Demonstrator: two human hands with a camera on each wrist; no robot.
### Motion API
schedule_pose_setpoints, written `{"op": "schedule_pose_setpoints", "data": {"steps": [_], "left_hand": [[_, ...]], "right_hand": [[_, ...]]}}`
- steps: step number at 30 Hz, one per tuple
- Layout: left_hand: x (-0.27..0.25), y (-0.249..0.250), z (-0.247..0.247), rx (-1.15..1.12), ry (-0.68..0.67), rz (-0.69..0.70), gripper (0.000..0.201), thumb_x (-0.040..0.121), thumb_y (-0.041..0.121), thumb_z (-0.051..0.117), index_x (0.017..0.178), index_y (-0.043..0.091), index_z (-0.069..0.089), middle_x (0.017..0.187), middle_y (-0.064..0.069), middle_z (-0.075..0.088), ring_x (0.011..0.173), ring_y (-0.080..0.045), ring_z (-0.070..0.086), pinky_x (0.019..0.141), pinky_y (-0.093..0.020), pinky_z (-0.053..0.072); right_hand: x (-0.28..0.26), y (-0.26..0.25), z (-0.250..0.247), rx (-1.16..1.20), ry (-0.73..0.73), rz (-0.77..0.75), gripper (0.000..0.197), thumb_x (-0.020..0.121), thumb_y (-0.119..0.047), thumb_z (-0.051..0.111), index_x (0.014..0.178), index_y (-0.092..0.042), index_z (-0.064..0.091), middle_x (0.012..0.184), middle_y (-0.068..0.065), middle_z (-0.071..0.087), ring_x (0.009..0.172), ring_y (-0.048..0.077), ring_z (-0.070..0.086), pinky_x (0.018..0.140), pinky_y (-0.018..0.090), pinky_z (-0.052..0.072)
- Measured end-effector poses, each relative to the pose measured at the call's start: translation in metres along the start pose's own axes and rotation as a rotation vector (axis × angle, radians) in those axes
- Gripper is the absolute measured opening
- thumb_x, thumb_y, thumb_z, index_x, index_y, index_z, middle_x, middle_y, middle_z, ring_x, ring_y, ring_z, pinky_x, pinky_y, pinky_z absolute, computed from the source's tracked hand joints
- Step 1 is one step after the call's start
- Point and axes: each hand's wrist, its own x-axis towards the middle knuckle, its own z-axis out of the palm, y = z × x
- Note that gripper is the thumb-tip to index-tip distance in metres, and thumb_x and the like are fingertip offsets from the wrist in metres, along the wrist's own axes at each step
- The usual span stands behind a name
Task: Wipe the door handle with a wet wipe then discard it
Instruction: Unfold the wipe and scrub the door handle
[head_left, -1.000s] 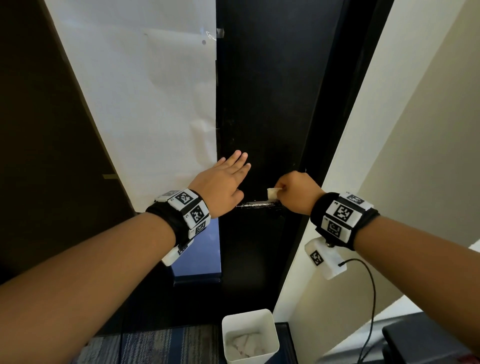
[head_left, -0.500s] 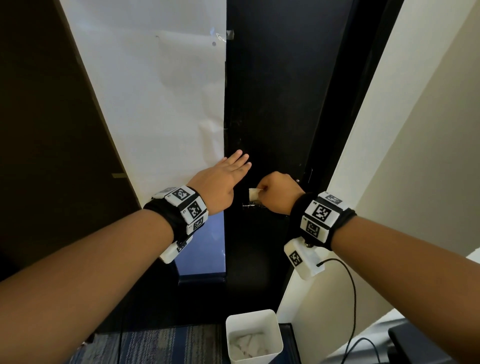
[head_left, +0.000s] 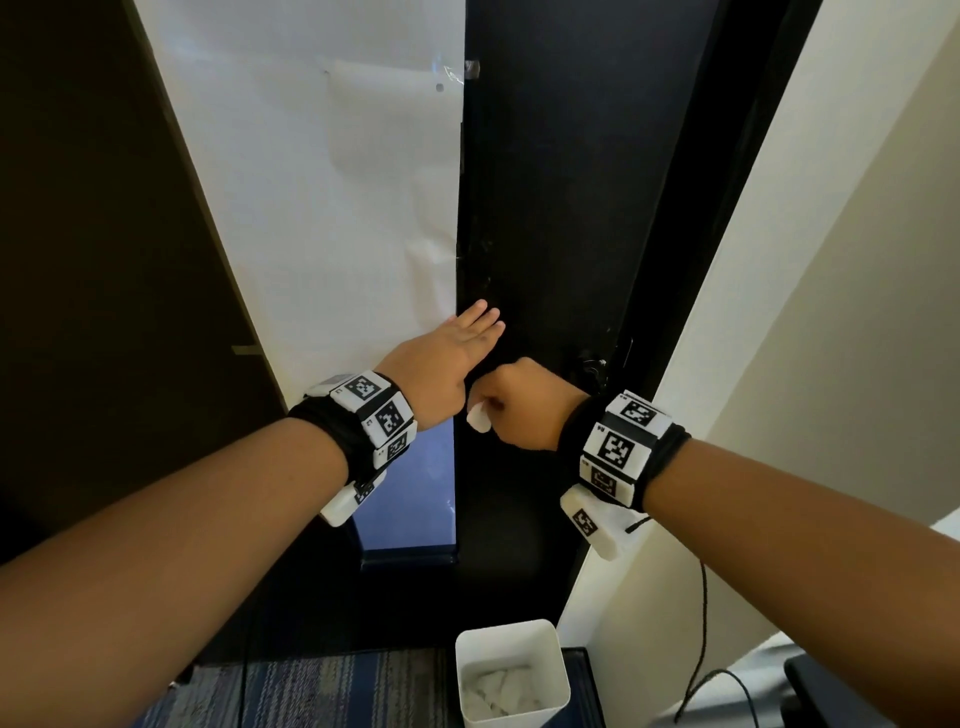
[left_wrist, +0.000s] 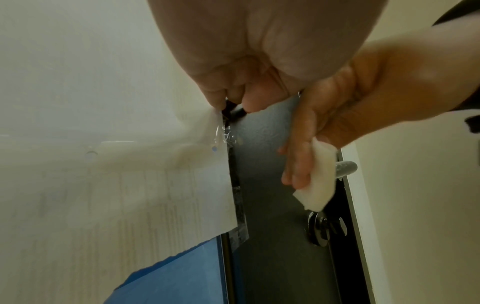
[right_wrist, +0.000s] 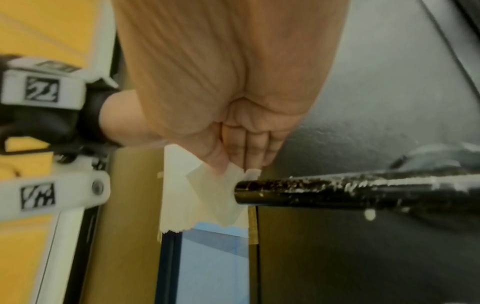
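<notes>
Black door (head_left: 561, 208) fills the middle, with white paper (head_left: 322, 182) taped beside it and a pale wall (head_left: 857, 312) on the right. Down on the floor sits a small white bin (head_left: 511, 675) with used wipes inside. One left hand (head_left: 441, 364) lies flat on the door, fingers straight, holding nothing. One right hand (head_left: 524, 405) is curled tight around the wet wipe (left_wrist: 318, 181), right at the free end of the door handle (right_wrist: 337, 191). It looks like the wiping is at the tip, so it may be nearly done. Next, I think the hand should carry the wipe down over the bin and let go
</notes>
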Motion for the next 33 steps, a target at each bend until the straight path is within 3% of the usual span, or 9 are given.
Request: {"op": "schedule_pose_setpoints", "data": {"steps": [3, 6, 9, 11, 14, 18, 24, 29, 33], "left_hand": [[-0.001, 0.0, 0.001, 0.006, 0.005, -0.001, 0.075, 0.082, -0.011, 0.036, 0.149, 0.014, 0.011, 0.16, -0.002, 0.003, 0.146, -0.011, -0.005, 0.117, -0.027, 0.016], [-0.002, 0.0, 0.002, 0.009, 0.01, -0.012, 0.075, 0.083, -0.009, 0.037, 0.149, 0.014, 0.01, 0.16, -0.001, 0.002, 0.146, -0.011, -0.006, 0.117, -0.028, 0.019], [-0.004, -0.002, 0.004, -0.003, 0.012, -0.012, 0.074, 0.084, -0.008, 0.038, 0.149, 0.014, 0.01, 0.16, 0.0, 0.002, 0.146, -0.01, -0.006, 0.118, -0.029, 0.02], [-0.004, -0.003, 0.006, -0.016, 0.013, -0.017, 0.073, 0.084, -0.008, 0.037, 0.149, 0.014, 0.01, 0.16, 0.0, 0.002, 0.146, -0.01, -0.006, 0.118, -0.03, 0.019], [-0.004, -0.003, 0.008, -0.019, 0.028, -0.02, 0.073, 0.084, -0.008, 0.037, 0.149, 0.014, 0.01, 0.16, -0.001, 0.002, 0.146, -0.011, -0.007, 0.118, -0.031, 0.02], [0.001, 0.005, 0.01, 0.009, 0.015, 0.019, 0.072, 0.086, -0.005, 0.038, 0.149, 0.014, 0.009, 0.16, -0.001, 0.001, 0.145, -0.011, -0.009, 0.118, -0.026, 0.007], [0.013, 0.02, 0.017, -0.031, -0.007, 0.037, 0.071, 0.087, -0.002, 0.038, 0.149, 0.015, 0.007, 0.16, 0.001, 0.001, 0.145, -0.009, -0.009, 0.117, -0.025, 0.002], [0.013, 0.02, 0.019, -0.042, -0.01, 0.016, 0.072, 0.087, -0.002, 0.038, 0.149, 0.014, 0.007, 0.16, -0.001, 0.002, 0.146, -0.011, -0.007, 0.118, -0.026, 0.004], [0.008, 0.015, 0.017, -0.057, 0.008, 0.003, 0.071, 0.086, -0.004, 0.038, 0.149, 0.013, 0.009, 0.16, -0.001, 0.005, 0.146, -0.011, -0.005, 0.119, -0.028, 0.008]], "right_hand": [[-0.011, 0.0, -0.001, -0.222, -0.095, -0.187, 0.027, 0.083, -0.008, 0.053, 0.101, -0.019, 0.069, 0.092, 0.006, 0.07, 0.088, 0.021, 0.064, 0.091, 0.039, 0.052], [-0.024, 0.009, -0.003, -0.41, -0.139, -0.349, 0.025, 0.083, -0.01, 0.052, 0.1, -0.015, 0.069, 0.101, 0.004, 0.071, 0.103, 0.019, 0.063, 0.117, 0.034, 0.027], [-0.05, 0.018, -0.007, -0.389, -0.037, -0.377, 0.031, 0.082, -0.007, 0.052, 0.106, -0.014, 0.07, 0.106, 0.005, 0.071, 0.107, 0.019, 0.062, 0.116, 0.03, 0.023], [-0.072, 0.023, -0.005, -0.186, 0.104, -0.257, 0.031, 0.083, -0.005, 0.051, 0.106, -0.016, 0.07, 0.103, 0.004, 0.072, 0.099, 0.017, 0.065, 0.107, 0.029, 0.041], [-0.097, 0.036, -0.002, 0.225, 0.324, 0.154, 0.03, 0.088, -0.004, 0.049, 0.1, -0.02, 0.072, 0.088, 0.004, 0.072, 0.068, 0.009, 0.065, 0.065, 0.017, 0.052], [-0.096, 0.058, -0.013, 0.498, 0.61, 0.483, 0.026, 0.09, -0.005, 0.052, 0.094, -0.018, 0.074, 0.088, 0.006, 0.072, 0.078, 0.02, 0.067, 0.064, 0.018, 0.05], [-0.077, 0.069, -0.026, 0.301, 0.68, 0.474, 0.027, 0.091, -0.007, 0.049, 0.104, -0.012, 0.071, 0.087, 0.003, 0.067, 0.076, 0.018, 0.062, 0.069, 0.025, 0.049], [-0.065, 0.058, -0.007, 0.128, 0.452, 0.389, 0.022, 0.094, -0.02, 0.048, 0.1, -0.014, 0.069, 0.087, 0.008, 0.069, 0.077, 0.024, 0.064, 0.072, 0.033, 0.054], [-0.055, 0.041, 0.013, 0.016, 0.365, 0.346, 0.019, 0.091, -0.017, 0.048, 0.092, -0.013, 0.066, 0.083, 0.007, 0.067, 0.075, 0.027, 0.064, 0.069, 0.04, 0.055]]}}
